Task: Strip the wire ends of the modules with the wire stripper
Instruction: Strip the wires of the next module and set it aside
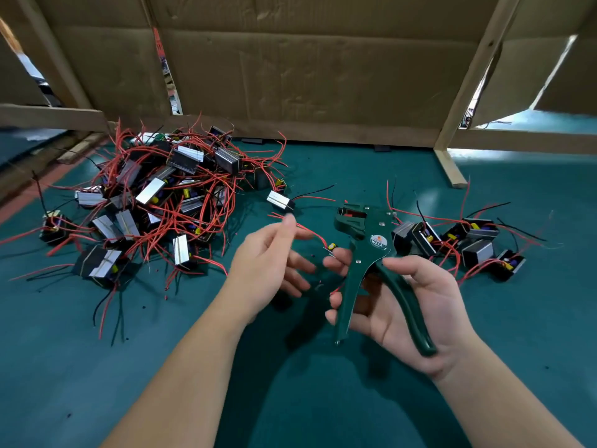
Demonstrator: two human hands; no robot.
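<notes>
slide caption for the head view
Right hand grips the green wire stripper while the left hand pinches a red wire beside a pile of modules.

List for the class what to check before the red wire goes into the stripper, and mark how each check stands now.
1. Right hand grips the wire stripper: ok.
2. Stripper handles spread, jaws open: ok.
3. Left hand pinches the red wire near its end: ok.
4. Wire end lined up in the jaws: not ok, it lies apart from them.
5. Module held steady at the right fingers: cannot tell.
</notes>
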